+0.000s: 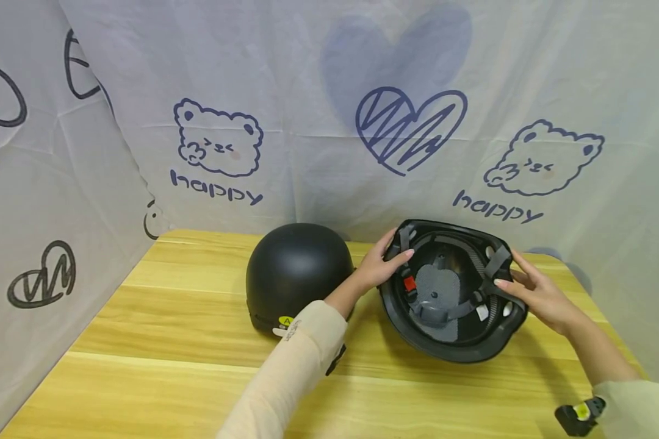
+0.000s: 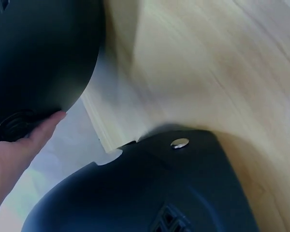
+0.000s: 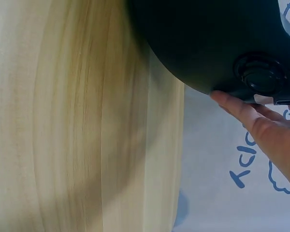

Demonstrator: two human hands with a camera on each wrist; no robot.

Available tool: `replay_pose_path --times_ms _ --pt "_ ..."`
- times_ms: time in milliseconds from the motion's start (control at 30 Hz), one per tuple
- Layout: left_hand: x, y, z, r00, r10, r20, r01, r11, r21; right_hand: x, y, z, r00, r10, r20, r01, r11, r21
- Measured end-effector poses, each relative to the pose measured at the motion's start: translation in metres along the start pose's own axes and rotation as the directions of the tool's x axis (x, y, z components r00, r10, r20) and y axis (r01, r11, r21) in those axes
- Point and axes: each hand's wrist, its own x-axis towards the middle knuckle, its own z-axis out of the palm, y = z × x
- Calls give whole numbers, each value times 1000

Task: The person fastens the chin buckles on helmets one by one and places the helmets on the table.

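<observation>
A black helmet (image 1: 438, 286) is tilted with its hollow inside facing me, showing grey padding, dark straps and a red buckle piece (image 1: 409, 283). My left hand (image 1: 378, 267) grips its left edge, thumb over the rim; in the left wrist view, fingers touch the outer shell (image 2: 43, 53). On the opposite edge my right hand (image 1: 543, 299) holds the rim with the thumb on the inner side. The right wrist view shows fingertips against the shell (image 3: 217, 43) beside a round fitting (image 3: 258, 75). A second black helmet (image 1: 299, 268) sits dome up to the left, partly behind my left forearm.
Both helmets are at a light wooden table (image 1: 170, 341), its back edge along a white cloth (image 1: 307, 73) printed with bears and hearts. A small black object with a yellow mark (image 1: 581, 416) is by my right sleeve. Part of a dark strap (image 1: 336, 361) shows beside my left sleeve.
</observation>
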Motion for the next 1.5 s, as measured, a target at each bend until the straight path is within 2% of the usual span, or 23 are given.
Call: replay_pose_path --times_ms 133,333,500,567,633,733,767,900,1033,1133,1233,1400,1500 --pt "-3 -1 1 999 29 -31 -28 999 31 1 -1 2 999 -10 -46 7 998 -65" --pt "-5 -6 2 992 105 -69 -101 993 56 3 -4 4 994 -15 -104 8 998 -68" --pt "-7 -9 5 983 158 -93 -152 986 65 4 -4 6 988 -31 -152 36 999 31" --pt "-7 -10 7 979 176 -104 -169 983 67 4 -2 6 986 -42 -160 64 989 130" --pt "-7 -11 8 974 194 -115 -187 980 73 4 -2 6 987 -49 -150 89 958 273" --pt "-8 -12 10 966 223 -131 -214 974 75 7 -1 4 992 -40 -120 87 901 424" --pt "-8 -13 10 964 230 -135 -221 972 75 9 -1 3 994 -32 -108 77 888 453" --pt "-9 -14 12 952 263 -153 -252 964 89 15 -2 -1 998 8 -57 21 872 490" --pt "-10 -13 12 934 325 -151 -305 942 141 21 -2 -6 998 51 -36 -23 839 544" --pt "-12 -11 13 915 375 -146 -348 919 184 25 -3 -8 994 104 -17 -78 835 545" --pt "-12 -10 14 907 396 -144 -363 908 210 27 -5 -10 989 145 9 -129 850 511" --pt "-14 -10 15 911 387 -142 -353 910 216 28 -3 -16 989 142 34 -141 862 487" --pt "-14 -9 16 910 387 -145 -352 910 219 30 -6 -14 984 171 58 -176 838 517"
